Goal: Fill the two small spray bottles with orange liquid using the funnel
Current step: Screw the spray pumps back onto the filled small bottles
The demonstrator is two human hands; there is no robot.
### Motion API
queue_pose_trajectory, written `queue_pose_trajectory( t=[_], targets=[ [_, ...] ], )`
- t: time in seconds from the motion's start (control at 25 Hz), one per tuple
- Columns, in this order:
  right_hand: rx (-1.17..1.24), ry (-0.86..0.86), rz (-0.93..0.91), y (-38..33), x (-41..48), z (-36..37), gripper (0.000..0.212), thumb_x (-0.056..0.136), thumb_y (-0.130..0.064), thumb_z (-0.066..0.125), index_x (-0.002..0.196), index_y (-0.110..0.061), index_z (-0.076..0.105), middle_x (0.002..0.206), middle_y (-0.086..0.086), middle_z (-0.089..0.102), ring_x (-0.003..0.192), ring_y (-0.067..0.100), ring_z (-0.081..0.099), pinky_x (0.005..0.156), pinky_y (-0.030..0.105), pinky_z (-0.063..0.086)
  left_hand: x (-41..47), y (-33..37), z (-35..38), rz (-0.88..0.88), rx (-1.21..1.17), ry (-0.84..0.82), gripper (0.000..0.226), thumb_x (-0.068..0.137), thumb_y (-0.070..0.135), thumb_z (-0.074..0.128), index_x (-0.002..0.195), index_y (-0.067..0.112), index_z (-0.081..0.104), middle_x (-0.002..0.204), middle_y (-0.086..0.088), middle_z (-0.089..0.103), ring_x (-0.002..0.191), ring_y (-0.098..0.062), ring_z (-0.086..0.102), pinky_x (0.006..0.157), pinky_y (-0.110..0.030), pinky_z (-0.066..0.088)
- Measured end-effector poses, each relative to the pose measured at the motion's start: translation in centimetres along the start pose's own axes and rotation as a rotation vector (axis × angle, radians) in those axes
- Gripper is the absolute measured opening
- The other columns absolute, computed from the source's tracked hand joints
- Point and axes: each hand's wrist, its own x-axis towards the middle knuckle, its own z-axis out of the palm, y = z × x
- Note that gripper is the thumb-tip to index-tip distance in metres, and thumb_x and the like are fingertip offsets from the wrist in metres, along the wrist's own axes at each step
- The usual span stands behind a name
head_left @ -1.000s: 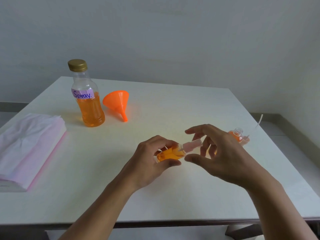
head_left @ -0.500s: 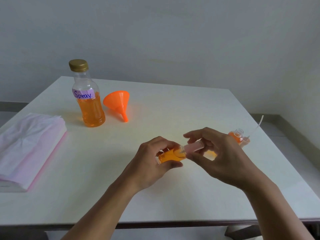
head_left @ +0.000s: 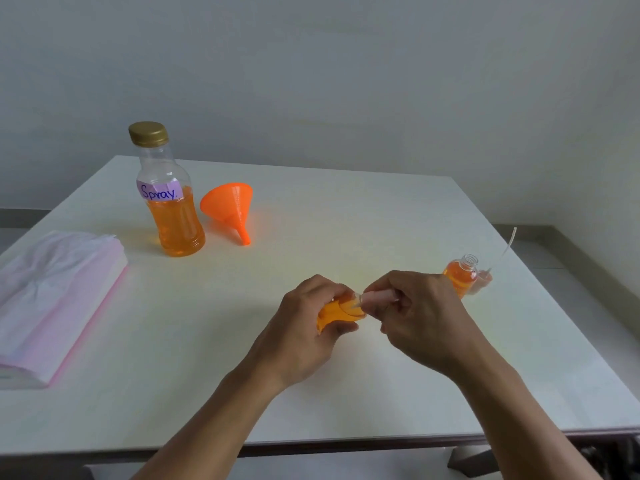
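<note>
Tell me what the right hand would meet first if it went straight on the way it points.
Probably the small spray bottle gripped by the left hand; the right hand pinches its pink cap.

A plain, pale grey-white wall (head_left: 346, 81) fills the upper half of the view, unmarked and evenly lit. In front of it stands a table (head_left: 346, 209) with a smooth white top that carries a soft sheen (a faint warm tint shows near its middle). A dark strip runs under its front edge, and a dark leg (head_left: 465, 462) shows below at the right. A grey skirting band (head_left: 588, 258) runs along the wall's foot beside the light floor (head_left: 568, 299). The light is soft, with weak shadows.
</note>
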Motion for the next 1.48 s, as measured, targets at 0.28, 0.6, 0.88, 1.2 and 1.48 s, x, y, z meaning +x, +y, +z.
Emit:
queue_pose_trajectory(
  t=[0.28,0.6,0.88,1.2,1.48],
  targets=[
    [0.286,-0.005,0.215,-0.9,0.0,-0.7,0.022,0.088,-0.023,0.077,0.106,-0.029,0.066,0.076,-0.006,0.073,0.062,0.012,0.072,0.055,0.027,0.058,0.4,1.0,1.0,-0.080,-0.035,0.180,0.038,0.082,0.029,0.076,0.118,0.023,0.065,0.111,0.010,0.066,0.100,-0.010,0.062,0.081,-0.013,0.050],
    [0.175,-0.180,0.337,2.4,-3.1,-6.0,0.016,0.095,-0.010,0.065,0.101,-0.024,0.071,0.071,0.005,0.073,0.054,0.016,0.067,0.056,0.027,0.055,1.5,0.2,1.4,-0.261,-0.200,0.202,0.029,0.083,0.021,0.077,0.103,0.034,0.061,0.094,0.026,0.068,0.084,0.010,0.066,0.071,-0.005,0.047],
    [-0.055,-0.216,0.508,7.0,-4.5,-8.4,0.027,0.092,-0.006,0.059,0.085,-0.026,0.076,0.064,0.001,0.074,0.051,0.010,0.063,0.055,0.024,0.054,-0.6,0.9,2.4,-0.429,-0.048,0.268,0.072,0.073,0.041,0.083,0.130,0.019,0.045,0.124,0.007,0.049,0.113,-0.008,0.052,0.091,-0.022,0.041],
    [-0.037,0.167,0.721,11.6,-3.5,-7.6,0.015,0.086,-0.028,0.072,0.097,-0.019,0.072,0.074,0.001,0.075,0.065,0.010,0.069,0.053,0.021,0.045,-2.8,5.4,7.9,-0.263,0.006,0.123,0.022,0.094,0.027,0.060,0.116,0.027,0.054,0.112,0.010,0.049,0.106,-0.010,0.050,0.092,-0.029,0.047],
    [0.059,0.395,0.592,13.2,-1.2,-5.3,0.057,0.085,-0.050,0.074,0.131,-0.019,0.061,0.109,-0.004,0.071,0.097,0.015,0.065,0.076,0.029,0.046,4.8,7.2,13.0,-0.253,-0.038,0.016,0.068,0.084,0.056,0.065,0.138,0.025,0.037,0.134,0.002,0.049,0.115,-0.018,0.053,0.093,-0.037,0.051]
  ],
)
